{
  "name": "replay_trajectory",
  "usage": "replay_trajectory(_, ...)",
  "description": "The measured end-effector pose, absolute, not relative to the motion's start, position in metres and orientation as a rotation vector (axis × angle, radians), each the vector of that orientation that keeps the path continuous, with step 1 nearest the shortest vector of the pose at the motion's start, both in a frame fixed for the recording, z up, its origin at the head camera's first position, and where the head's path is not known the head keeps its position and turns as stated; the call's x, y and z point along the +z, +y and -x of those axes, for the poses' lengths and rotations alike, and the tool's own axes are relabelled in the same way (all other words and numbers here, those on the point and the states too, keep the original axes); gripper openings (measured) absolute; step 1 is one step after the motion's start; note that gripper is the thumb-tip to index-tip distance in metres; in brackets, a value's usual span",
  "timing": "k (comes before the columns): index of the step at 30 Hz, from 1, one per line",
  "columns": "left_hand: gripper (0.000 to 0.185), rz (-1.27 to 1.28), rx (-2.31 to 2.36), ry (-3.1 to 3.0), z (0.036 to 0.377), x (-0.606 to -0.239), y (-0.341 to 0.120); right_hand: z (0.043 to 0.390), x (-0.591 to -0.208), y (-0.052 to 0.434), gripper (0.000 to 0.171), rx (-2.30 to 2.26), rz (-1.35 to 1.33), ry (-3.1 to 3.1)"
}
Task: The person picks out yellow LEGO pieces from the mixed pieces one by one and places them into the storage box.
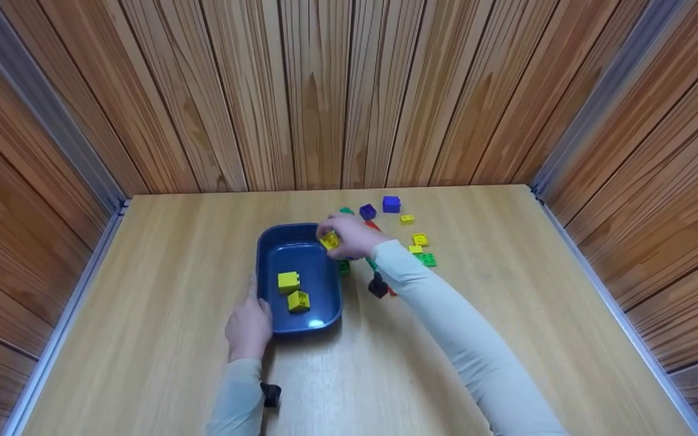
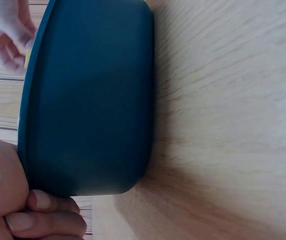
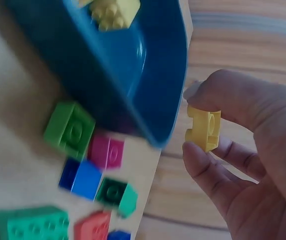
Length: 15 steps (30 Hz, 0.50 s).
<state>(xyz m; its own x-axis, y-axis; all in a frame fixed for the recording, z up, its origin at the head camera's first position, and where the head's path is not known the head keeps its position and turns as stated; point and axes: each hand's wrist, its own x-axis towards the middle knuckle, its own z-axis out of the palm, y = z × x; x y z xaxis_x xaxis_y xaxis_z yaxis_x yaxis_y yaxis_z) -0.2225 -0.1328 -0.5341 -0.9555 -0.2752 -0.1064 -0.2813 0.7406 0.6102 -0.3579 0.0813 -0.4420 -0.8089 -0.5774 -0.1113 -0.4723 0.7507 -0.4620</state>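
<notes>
My right hand (image 1: 355, 235) pinches a yellow toy brick (image 3: 204, 129) between thumb and fingertips, in the air by the far right rim of a blue tray (image 1: 260, 257). In the right wrist view, the brick's open underside faces the palm. At the tray's near left side, my left hand (image 1: 249, 324) grips the rim. Its index finger lies along the edge, while other fingers (image 2: 53, 223) show curled in the left wrist view. Inside the tray lie two yellow bricks, one (image 1: 288, 282) farther from me and a tilted one (image 1: 299, 301) nearer.
Right of the tray several loose bricks lie scattered, among them purple (image 1: 391, 204), yellow (image 1: 420, 239) and green (image 1: 426, 260) ones. My right forearm hides part of this group. Wood-panelled walls (image 1: 319, 91) enclose the table (image 1: 173, 272) at the back and sides.
</notes>
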Motion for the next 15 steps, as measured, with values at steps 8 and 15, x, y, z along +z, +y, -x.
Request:
replay_trajectory(8, 0.064, 0.459, 1.055, 2.881, 0.223, -0.531, -0.134, 0.34, -0.443, 0.037, 0.035, -0.554, 0.935, 2.599)
replay_trajectory(15, 0.062, 0.426, 1.028, 2.912, 0.223, -0.535, -0.136, 0.323, -0.453, 0.003, 0.035, -0.474, 1.023, 2.514)
